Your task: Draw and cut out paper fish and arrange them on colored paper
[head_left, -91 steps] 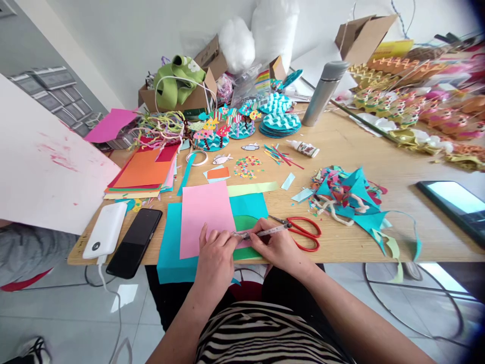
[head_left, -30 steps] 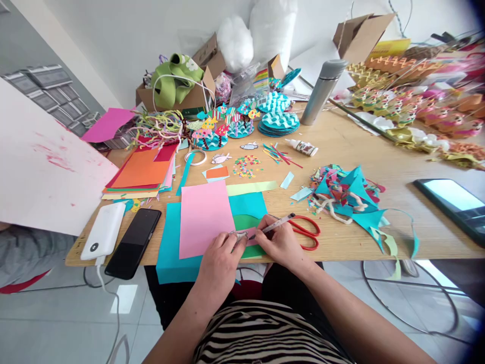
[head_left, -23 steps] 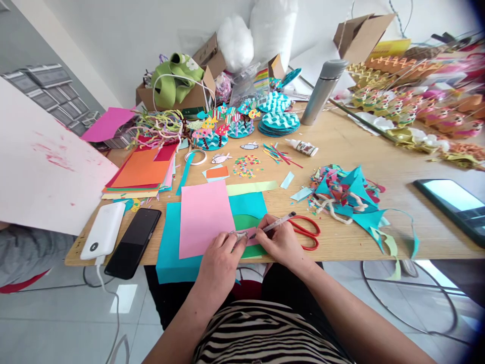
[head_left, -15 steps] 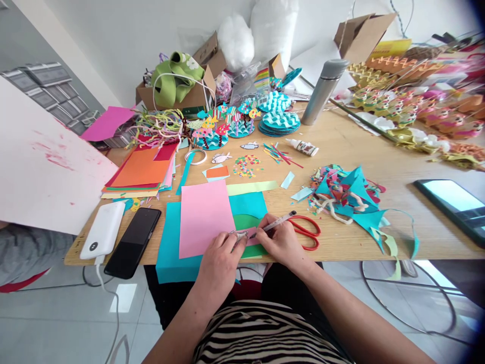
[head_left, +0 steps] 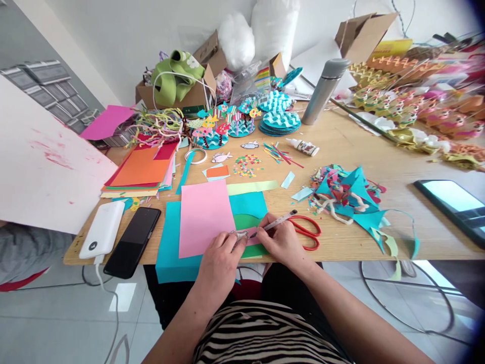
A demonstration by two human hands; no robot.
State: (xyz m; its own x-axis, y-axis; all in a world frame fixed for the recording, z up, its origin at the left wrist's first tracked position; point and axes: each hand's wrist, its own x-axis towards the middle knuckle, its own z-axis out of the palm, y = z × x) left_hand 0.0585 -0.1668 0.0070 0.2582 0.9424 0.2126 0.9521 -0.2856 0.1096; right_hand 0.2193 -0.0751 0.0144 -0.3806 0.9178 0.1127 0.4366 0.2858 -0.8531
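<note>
My right hand [head_left: 282, 240] grips a pen [head_left: 278, 221], its tip down on a small pink paper piece [head_left: 253, 236]. Beside it, the fingers of my left hand [head_left: 223, 255] press a small fish-shaped cutout [head_left: 239, 235] onto that pink piece. A large pink sheet [head_left: 206, 217] lies to the left, over blue paper [head_left: 168, 242]. Green paper [head_left: 244, 221] shows behind and under my fingers. Red-handled scissors [head_left: 312, 232] rest just right of my right hand, their blades hidden.
Paper scraps [head_left: 352, 194] are heaped at the right. A black phone [head_left: 132, 242] and white power bank [head_left: 102, 230] lie at the left edge. Farther back are a glue bottle [head_left: 305, 147], a steel flask [head_left: 324, 93] and stacked coloured paper [head_left: 140, 169].
</note>
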